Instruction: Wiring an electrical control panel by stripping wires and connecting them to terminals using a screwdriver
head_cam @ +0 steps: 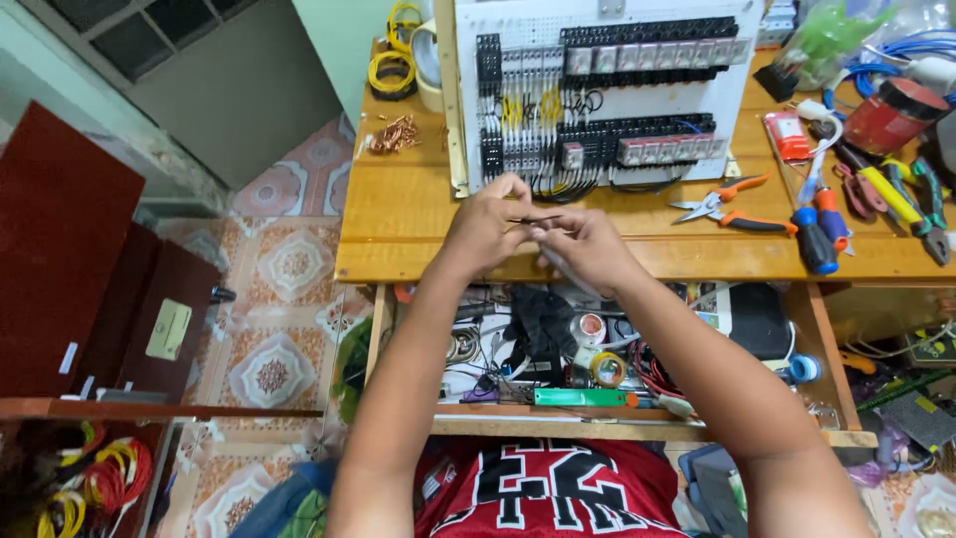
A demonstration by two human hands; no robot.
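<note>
— Between both sets of fingertips: thin black wire (533, 219), pinched by left hand (485, 227) and right hand (588, 249).
— Beyond the fingers?
— White panel of black relays (607, 85).
— Below?
— Open wooden shelf (637, 426), crammed with tape rolls, cables.
— Rightward?
— Orange-handled pliers (727, 204), unobstructed.

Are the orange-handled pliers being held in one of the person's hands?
No, the orange-handled pliers lie on the wooden table, while the left hand and right hand pinch a thin black wire.

Pliers (719, 205), screwdrivers (815, 234), tape roll (607, 369).
</note>
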